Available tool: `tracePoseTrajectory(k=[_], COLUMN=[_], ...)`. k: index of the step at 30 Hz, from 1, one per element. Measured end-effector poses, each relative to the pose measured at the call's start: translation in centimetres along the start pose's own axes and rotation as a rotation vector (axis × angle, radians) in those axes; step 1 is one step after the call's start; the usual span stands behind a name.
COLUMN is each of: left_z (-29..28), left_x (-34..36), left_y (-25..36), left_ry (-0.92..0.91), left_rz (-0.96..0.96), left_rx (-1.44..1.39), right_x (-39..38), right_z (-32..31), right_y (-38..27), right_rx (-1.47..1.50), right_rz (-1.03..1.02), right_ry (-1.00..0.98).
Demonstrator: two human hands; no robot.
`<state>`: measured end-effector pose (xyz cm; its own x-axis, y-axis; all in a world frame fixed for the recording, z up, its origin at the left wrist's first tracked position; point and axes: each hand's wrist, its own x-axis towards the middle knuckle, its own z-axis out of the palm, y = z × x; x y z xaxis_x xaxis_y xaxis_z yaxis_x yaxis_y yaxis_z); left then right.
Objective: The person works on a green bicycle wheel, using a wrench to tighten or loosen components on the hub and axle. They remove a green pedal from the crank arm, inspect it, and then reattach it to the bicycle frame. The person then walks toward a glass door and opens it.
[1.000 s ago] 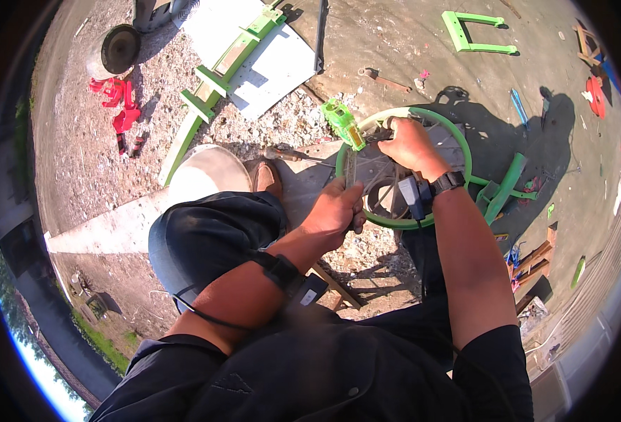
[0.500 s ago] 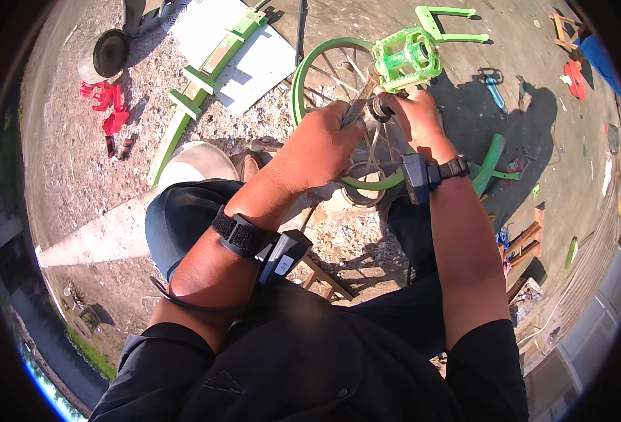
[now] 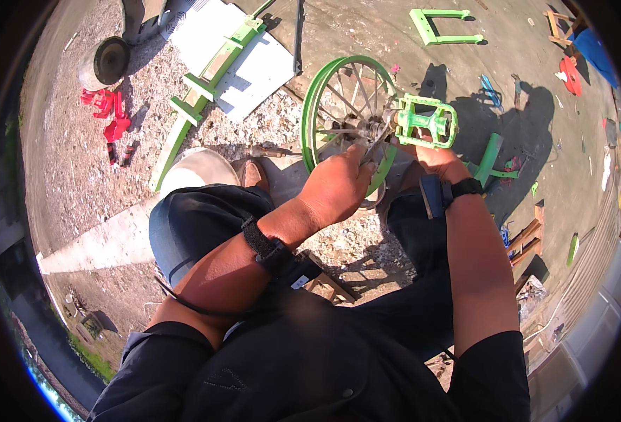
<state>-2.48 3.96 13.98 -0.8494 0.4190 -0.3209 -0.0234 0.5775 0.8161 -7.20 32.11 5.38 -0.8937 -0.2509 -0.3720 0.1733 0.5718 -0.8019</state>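
My left hand (image 3: 339,184) is clamped on a slim metal bar (image 3: 375,146), whose far end points up at one o'clock, close by the hub (image 3: 372,130) of a spoked wheel (image 3: 353,126). My right hand (image 3: 437,162) sits at two to three o'clock from the left one, just under a bright green bicycle pedal (image 3: 426,122); its fingers are mostly hidden, so I cannot tell whether they close on anything. That pedal lies immediately to the right of the hub. The green-rimmed wheel stands tilted at twelve o'clock from my left hand, between my knees. At nine o'clock from that hand come my brown shoe (image 3: 255,174) and then a pale round bucket (image 3: 199,169). Farther out, a long green metal beam (image 3: 201,88) lies at ten o'clock, partly over a white board (image 3: 264,79) at eleven, with red parts (image 3: 113,116) between nine and ten. A green U-shaped frame (image 3: 428,29) is on the ground at one o'clock, and a blue tool (image 3: 489,90) at two. From my right hand, a green metal bracket (image 3: 491,156) lies at three o'clock and a wooden frame (image 3: 527,239) at four.
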Motion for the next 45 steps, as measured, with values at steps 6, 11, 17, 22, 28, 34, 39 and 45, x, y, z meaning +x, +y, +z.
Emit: tracePoseTrajectory(k=[6, 11, 17, 22, 28, 34, 39, 45], left_z=[4.3, 7.2, 11.7, 13.2, 12.4, 10.9, 12.4, 10.9], left_x=[-2.3, -4.7, -7.1, -7.9, -8.7, -9.1, -9.2, -9.0], left_y=[0.2, -0.2, -3.0, -4.9, -3.5, -2.6, -5.4, -3.9], left_ry=[-0.041, -0.184, -0.159, -0.133, -0.203, -0.071, -0.015, -0.258], left_rz=[-0.115, -0.182, -0.183, -0.170, -0.451, -0.429, -0.444, -0.614], left_rx=[-0.017, -0.041, -0.056, -0.041, -0.247, -0.268, -0.464, -0.616], right_x=[-4.0, -8.5, -12.3, -13.9, -13.6, -12.8, -11.9, -9.3], right_z=[-5.4, -2.9, 0.3, 2.9, 5.9, 6.0, 6.7, 8.8], right_y=[0.7, -6.9, -7.9, -5.5, -4.1, -7.8, -8.7, -9.5], right_rx=[0.692, 0.036, -0.005, 0.051, -0.267, -0.242, -0.331, -0.563], right_rz=[0.280, 0.283, 0.306, 0.218, 0.037, 0.153, 0.004, -0.005], right_ry=[-0.058, -0.249, -0.157, -0.101, 0.003, 0.050, 0.000, -0.114])
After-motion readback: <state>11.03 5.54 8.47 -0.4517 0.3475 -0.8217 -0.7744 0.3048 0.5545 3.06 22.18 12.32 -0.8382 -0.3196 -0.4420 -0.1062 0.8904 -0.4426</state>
